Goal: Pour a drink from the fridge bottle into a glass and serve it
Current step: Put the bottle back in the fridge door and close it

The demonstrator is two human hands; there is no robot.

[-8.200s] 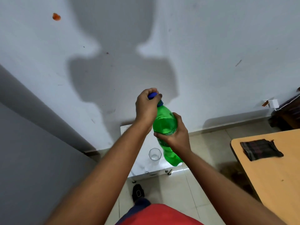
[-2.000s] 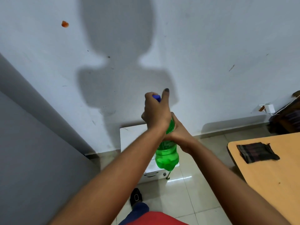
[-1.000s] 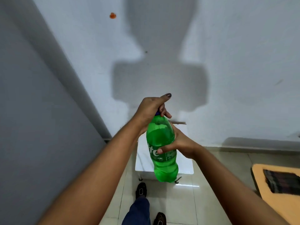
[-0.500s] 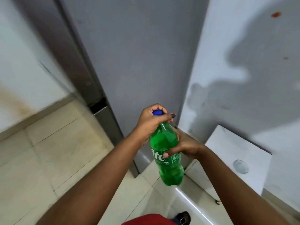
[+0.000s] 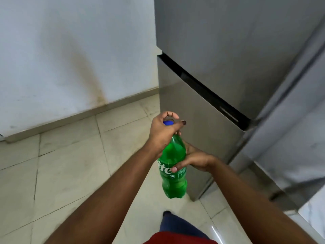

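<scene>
A green plastic bottle (image 5: 173, 169) with a blue cap (image 5: 168, 123) hangs upright in the air in front of me, above the tiled floor. My left hand (image 5: 162, 132) is wrapped over the cap and neck from the left. From the right, my right hand (image 5: 195, 158) grips the bottle's middle at the label, its thumb across the front. Green drink fills most of the bottle. The glass is out of view.
A grey two-door fridge (image 5: 219, 81) stands shut just behind and to the right of the bottle. A white wall (image 5: 70, 50) with a brown stain runs along the left. A corner of the white stand (image 5: 314, 206) shows at the right edge.
My view has swung left, away from the white stand and its glass, onto the fridge front. Both hands have kept their hold on the bottle and its cap.
</scene>
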